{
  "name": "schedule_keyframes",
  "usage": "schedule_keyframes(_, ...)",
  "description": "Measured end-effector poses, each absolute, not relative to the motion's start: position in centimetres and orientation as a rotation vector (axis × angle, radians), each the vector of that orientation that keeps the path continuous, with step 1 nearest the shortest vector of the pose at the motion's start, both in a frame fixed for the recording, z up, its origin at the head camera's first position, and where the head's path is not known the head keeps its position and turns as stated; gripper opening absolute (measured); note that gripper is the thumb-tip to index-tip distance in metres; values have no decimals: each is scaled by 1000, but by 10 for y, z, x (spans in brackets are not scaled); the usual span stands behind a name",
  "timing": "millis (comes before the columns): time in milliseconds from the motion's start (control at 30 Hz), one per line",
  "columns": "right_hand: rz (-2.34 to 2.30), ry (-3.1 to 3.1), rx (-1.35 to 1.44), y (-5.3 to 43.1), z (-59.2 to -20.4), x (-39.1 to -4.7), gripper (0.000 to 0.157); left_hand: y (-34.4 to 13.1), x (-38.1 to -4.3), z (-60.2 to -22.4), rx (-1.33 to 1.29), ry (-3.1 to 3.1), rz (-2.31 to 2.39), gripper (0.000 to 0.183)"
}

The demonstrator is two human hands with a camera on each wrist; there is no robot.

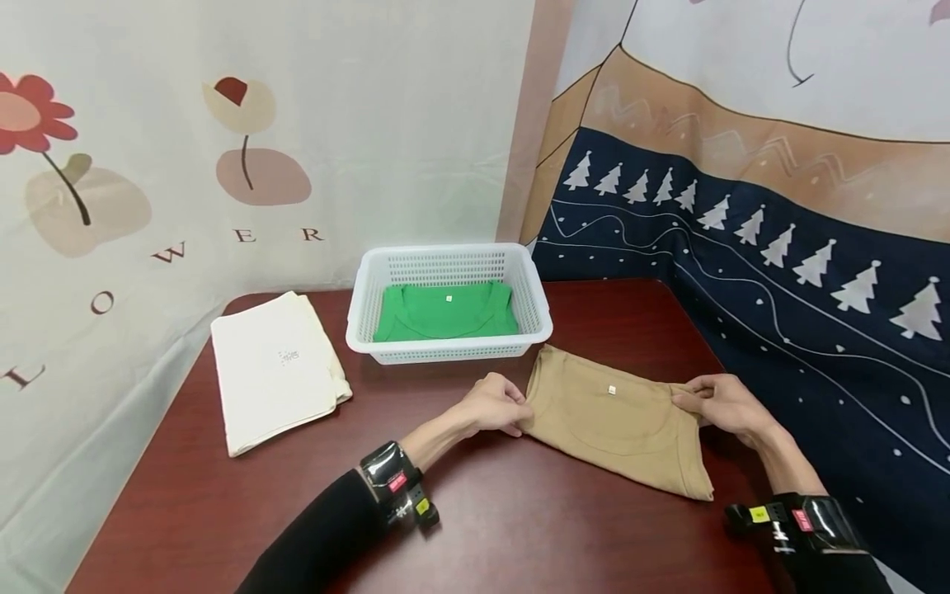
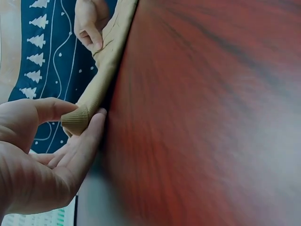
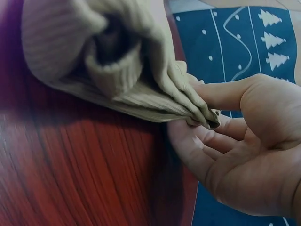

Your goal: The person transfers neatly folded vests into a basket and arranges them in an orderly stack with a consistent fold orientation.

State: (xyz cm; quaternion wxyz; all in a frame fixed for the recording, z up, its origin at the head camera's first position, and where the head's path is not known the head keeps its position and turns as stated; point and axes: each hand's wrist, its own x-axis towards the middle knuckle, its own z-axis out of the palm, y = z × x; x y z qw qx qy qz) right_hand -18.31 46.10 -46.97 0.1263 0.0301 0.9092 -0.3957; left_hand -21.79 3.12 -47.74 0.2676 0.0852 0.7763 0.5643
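A folded tan knit shirt (image 1: 616,421) with a small white neck label lies at a slant over the right part of the table. My left hand (image 1: 493,406) pinches its left edge, thumb on top and fingers beneath, as the left wrist view shows at the ribbed fold (image 2: 75,120). On the opposite edge, my right hand (image 1: 723,404) pinches the layered cloth (image 3: 188,101) between thumb and fingers. Behind the left hand stands a white plastic basket (image 1: 449,353) holding a folded green shirt (image 1: 445,313).
A folded white garment (image 1: 275,371) with a small dark print lies on the left of the reddish-brown table (image 1: 475,528). Patterned cloths hang behind: a pale one with flowers (image 1: 416,124) and a navy one with white trees (image 1: 742,239) along the right edge.
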Motion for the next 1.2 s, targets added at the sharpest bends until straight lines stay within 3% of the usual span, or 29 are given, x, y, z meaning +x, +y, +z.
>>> schedule_keyframes(633,-1261,2484,-96,402,-465,-191,26,-35,-181,-485,252,2009,1584,12)
schedule_keyframes(1200,-1272,2401,-288,321,-471,-213,21,-121,-138,-481,174,2103,1605,17)
